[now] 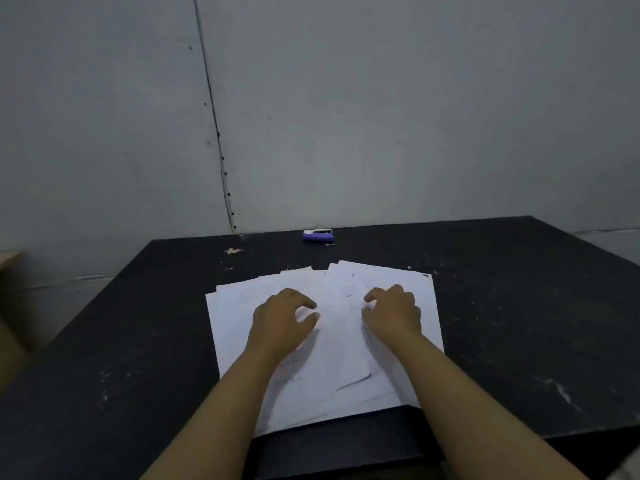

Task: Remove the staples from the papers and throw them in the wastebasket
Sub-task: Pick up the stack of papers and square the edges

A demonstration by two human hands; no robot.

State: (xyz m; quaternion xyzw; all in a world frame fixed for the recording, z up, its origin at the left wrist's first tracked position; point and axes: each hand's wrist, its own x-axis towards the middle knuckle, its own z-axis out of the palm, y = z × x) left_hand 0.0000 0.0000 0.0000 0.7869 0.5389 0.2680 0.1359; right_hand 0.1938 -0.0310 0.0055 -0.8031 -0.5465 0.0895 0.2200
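A loose, fanned stack of white papers lies on a black table, its near edge hanging over the table's front. My left hand rests on the stack's left half, fingers curled and slightly apart, holding nothing. My right hand rests on the right half, fingers bent down onto the sheets. A small dark mark shows at the far right corner of the papers; I cannot tell whether it is a staple. A purple and white stapler-like tool lies at the table's far edge. No wastebasket is in view.
A grey wall stands right behind the table. A brown cardboard box sits at the left edge of the view, below table height. The table top is scuffed with pale chips near its far edge.
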